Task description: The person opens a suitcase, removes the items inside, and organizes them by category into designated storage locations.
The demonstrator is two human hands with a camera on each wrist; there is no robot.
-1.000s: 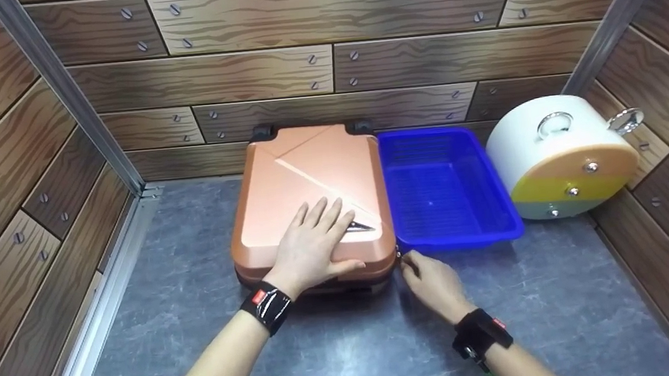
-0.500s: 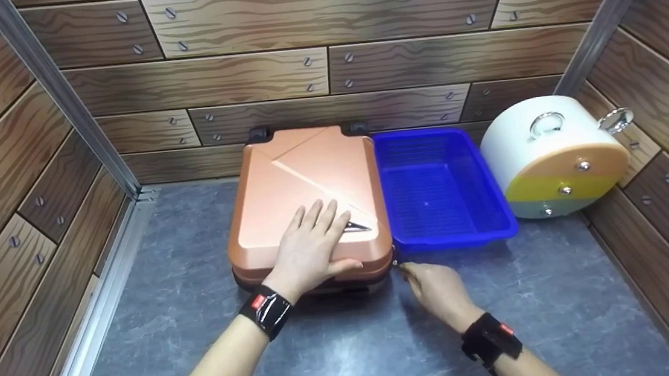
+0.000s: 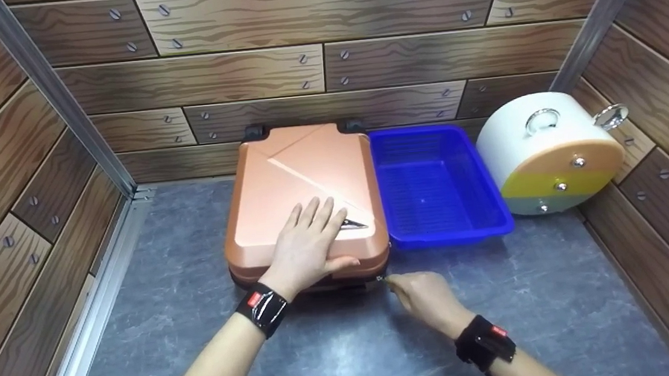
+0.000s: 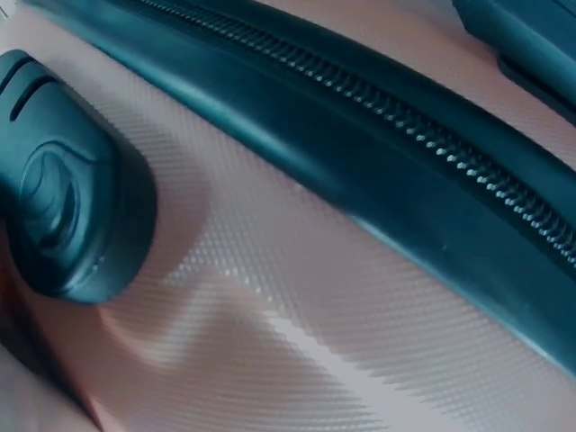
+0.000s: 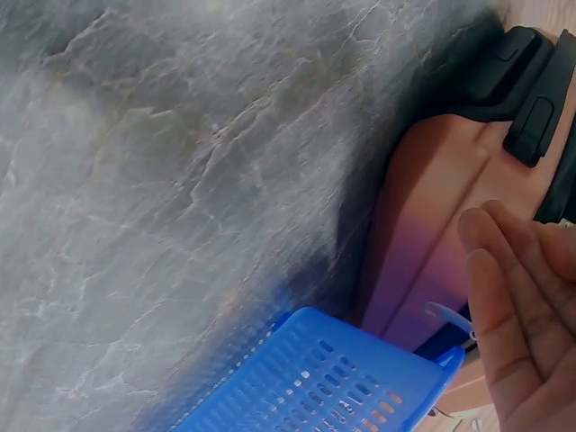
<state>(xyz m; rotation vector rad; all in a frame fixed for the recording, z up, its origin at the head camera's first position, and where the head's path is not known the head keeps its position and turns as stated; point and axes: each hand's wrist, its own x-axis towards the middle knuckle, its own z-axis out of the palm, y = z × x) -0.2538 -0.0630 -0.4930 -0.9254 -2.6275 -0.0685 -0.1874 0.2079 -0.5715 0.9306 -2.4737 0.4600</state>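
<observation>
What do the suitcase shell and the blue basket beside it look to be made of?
The suitcase looks like hard moulded plastic with a satin copper finish; the left wrist view shows a fine embossed grain on its shell. The blue basket looks like glossy moulded plastic, with slotted, perforated walls in the right wrist view.

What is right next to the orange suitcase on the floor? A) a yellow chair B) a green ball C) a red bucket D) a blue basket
D: a blue basket sits right beside the orange suitcase, on the side away from the left hand that rests flat on the lid.
</observation>
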